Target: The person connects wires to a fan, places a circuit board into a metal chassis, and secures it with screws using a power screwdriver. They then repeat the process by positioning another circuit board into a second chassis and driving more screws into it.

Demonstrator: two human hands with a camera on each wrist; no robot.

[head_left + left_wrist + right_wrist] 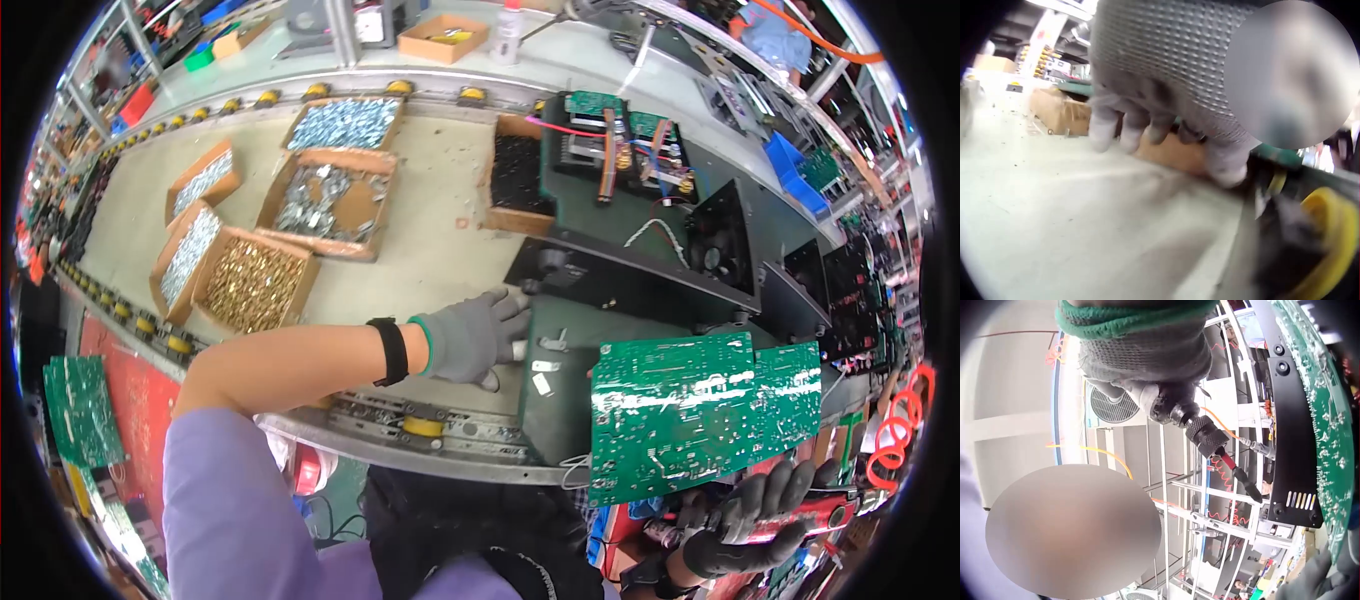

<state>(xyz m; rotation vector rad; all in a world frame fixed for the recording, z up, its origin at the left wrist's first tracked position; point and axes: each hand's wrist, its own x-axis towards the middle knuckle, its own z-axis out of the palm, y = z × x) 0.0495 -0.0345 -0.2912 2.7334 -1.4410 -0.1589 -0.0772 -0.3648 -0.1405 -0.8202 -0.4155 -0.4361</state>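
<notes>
My left hand (470,337), in a grey glove, reaches over the pale work surface with its fingers extended. Its fingertips are right at the near-left edge of a dark panel (560,420). In the left wrist view the fingers (1105,125) point down, with nothing seen between them. My right hand (765,515), in a darker glove, grips a red power screwdriver (800,520) at the lower right. The screwdriver's knurled chuck (1207,434) and bit show in the right wrist view. Between the hands lies a large green circuit board (675,415); small metal brackets (553,343) rest on the panel.
Cardboard trays hold brass screws (250,285), silver clips (330,200) and black parts (518,175). A black chassis with a fan (715,250) stands beyond the board. Yellow rollers (422,427) line the near rail. More green boards (82,410) lie far left.
</notes>
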